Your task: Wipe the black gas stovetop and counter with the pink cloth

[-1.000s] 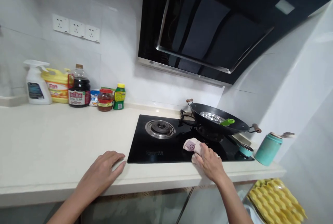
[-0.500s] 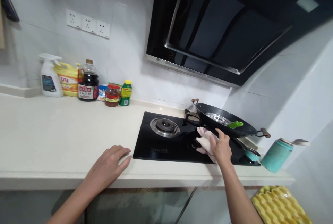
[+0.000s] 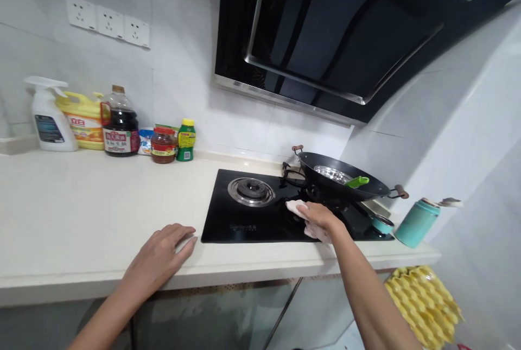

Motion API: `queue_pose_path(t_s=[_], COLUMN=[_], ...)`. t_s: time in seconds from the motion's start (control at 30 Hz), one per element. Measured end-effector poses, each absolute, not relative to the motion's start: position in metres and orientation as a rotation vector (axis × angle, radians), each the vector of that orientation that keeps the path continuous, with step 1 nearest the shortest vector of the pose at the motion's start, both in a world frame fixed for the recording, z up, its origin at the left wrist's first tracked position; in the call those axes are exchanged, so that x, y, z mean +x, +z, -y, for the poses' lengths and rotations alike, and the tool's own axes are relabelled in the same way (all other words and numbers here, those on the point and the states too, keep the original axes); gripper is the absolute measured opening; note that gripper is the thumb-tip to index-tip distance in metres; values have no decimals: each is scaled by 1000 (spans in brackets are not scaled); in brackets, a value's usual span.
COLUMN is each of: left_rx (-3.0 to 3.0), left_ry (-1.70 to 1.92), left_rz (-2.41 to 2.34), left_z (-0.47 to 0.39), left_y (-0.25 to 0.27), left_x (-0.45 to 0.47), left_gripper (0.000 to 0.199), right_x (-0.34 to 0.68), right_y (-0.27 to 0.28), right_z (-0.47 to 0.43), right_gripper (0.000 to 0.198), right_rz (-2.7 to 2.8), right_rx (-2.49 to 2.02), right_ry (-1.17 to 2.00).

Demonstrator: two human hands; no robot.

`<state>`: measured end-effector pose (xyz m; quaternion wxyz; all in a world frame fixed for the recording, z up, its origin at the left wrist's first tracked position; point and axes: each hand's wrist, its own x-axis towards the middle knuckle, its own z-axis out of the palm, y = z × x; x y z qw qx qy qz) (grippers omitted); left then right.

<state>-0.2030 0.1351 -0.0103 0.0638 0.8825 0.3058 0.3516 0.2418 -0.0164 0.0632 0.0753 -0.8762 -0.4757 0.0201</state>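
Observation:
My right hand (image 3: 319, 215) presses a pale cloth (image 3: 296, 208) onto the black glass gas stove (image 3: 264, 228), near its control knobs. Part of the cloth hangs below the palm toward the stove's front edge. Left of the stove, my left hand (image 3: 163, 252) rests on the white countertop (image 3: 101, 203) with fingers apart and nothing in it. The left burner (image 3: 251, 191) is bare. Behind my right hand, a black wok (image 3: 345, 190) with wooden handles sits over the other burner, holding a metal strainer (image 3: 331, 174) with a green handle (image 3: 358, 182).
A teal flask (image 3: 417, 222) and its teal cup (image 3: 382, 224) stand at the right. Along the wall are a spray bottle (image 3: 51, 122), a soy sauce bottle (image 3: 120, 127), a red-lidded jar (image 3: 163, 146) and a green bottle (image 3: 186, 141). A range hood (image 3: 305, 40) overhangs the stove. Yellow egg trays (image 3: 423, 301) sit lower right.
My right hand has moved left over the stove with the cloth, and its fingers now lie flatter. My left hand stays on the countertop. The view has shifted slightly.

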Motion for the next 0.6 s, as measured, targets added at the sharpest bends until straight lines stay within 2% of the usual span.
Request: queue_pose_path(t_s=[0.33, 0.6], left_rx=[2682, 2743], left_ry=[1063, 1044], left_rz=[-881, -864], left_z=[-133, -131], left_y=[-12, -13], left_x=[-201, -202], left_gripper=[35, 33], right_x=[262, 327], right_y=[28, 37], right_z=[108, 92], right_gripper=[47, 52], right_rz=[1368, 1033], right_rx=[-2769, -2928], right_ry=[11, -56])
